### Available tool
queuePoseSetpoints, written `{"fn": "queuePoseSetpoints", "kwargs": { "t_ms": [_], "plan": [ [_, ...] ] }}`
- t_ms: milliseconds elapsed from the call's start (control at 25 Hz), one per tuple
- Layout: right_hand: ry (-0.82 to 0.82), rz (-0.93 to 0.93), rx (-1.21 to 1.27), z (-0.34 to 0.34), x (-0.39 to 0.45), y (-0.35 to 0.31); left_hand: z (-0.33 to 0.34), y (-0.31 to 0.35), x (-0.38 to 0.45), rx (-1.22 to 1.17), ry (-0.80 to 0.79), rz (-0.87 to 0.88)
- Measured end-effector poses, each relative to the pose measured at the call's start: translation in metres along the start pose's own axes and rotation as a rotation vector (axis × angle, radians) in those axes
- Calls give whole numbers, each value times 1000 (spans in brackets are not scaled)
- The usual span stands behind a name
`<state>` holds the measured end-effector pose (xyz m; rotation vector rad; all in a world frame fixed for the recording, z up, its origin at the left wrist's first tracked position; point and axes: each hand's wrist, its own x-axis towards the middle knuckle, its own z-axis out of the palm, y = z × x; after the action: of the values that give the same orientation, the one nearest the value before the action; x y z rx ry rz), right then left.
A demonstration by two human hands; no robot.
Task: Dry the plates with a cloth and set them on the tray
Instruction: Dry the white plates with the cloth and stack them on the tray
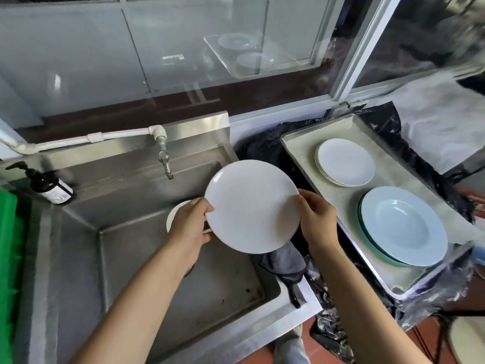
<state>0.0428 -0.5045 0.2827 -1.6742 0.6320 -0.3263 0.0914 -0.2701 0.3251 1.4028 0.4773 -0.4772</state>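
A white flat plate (252,206) hangs tilted over the right side of the steel sink. My left hand (193,223) grips its left rim and my right hand (316,218) grips its right rim. A dark grey cloth (286,264) lies draped over the sink's right edge, just below the plate, with neither hand on it. To the right, the cloth-lined metal tray (301,145) carries a stack of small white plates (345,162) at the back and a stack of pale blue deep plates (404,225) at the front. Another white plate (174,215) peeks out behind my left hand, inside the sink.
The steel sink basin (183,285) lies below my arms, with a tap (165,158) at its back. A dark soap pump bottle (48,186) stands at the sink's left rear. A green crate (9,271) borders the left edge. Black plastic sheeting (262,145) lies under the tray.
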Motion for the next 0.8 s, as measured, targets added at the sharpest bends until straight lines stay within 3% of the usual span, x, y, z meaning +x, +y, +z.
{"fn": "queuePoseSetpoints", "kwargs": {
  "t_ms": [800],
  "plan": [
    [133, 229, 75, -197, 227, 58, 292, -35, 105, 121, 54, -58]
  ]
}}
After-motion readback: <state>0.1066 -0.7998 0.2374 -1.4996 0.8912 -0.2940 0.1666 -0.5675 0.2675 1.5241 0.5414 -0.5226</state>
